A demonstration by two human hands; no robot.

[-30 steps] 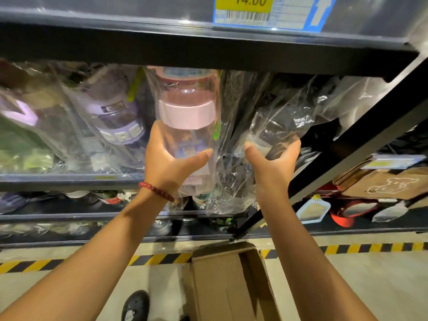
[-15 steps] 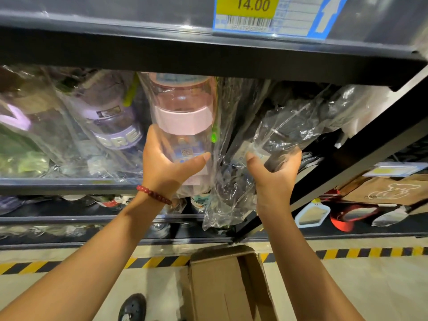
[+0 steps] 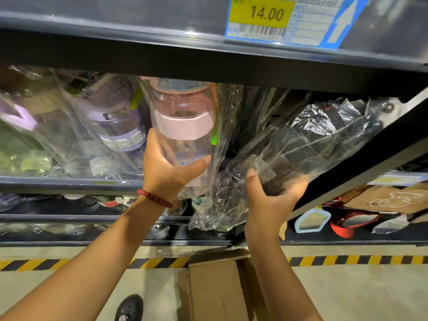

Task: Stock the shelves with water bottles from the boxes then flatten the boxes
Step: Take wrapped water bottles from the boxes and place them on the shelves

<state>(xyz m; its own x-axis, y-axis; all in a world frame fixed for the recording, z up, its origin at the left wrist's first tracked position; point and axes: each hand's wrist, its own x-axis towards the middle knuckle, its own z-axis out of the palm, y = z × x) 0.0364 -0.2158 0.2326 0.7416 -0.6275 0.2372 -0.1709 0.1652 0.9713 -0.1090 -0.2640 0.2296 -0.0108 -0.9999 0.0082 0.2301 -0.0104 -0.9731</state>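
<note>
My left hand (image 3: pixel 165 170) grips the base of a clear pink-banded water bottle (image 3: pixel 183 126) in a plastic bag, standing upright in the shelf bay. My right hand (image 3: pixel 272 195) holds the lower end of a dark bottle wrapped in crinkled clear plastic (image 3: pixel 305 140), tilted up to the right under the upper shelf. A purple-banded bottle (image 3: pixel 118 133) stands to the left of the pink one. The shelf's front rail (image 3: pixel 69 183) runs below them. An open cardboard box (image 3: pixel 215 288) sits on the floor below my hands.
The upper shelf edge (image 3: pixel 139 54) carries a yellow 14.00 price tag (image 3: pixel 261 13). A diagonal black shelf post (image 3: pixel 370 163) crosses on the right. Lower shelves hold more wrapped goods, a red item (image 3: pixel 347 224) and brown paper bags (image 3: pixel 389 199). Yellow-black floor tape (image 3: pixel 347 260) lines the floor.
The dark wrapped bottle in my right hand has tilted further up to the right and deeper into the bay. My left hand keeps its hold on the pink bottle.
</note>
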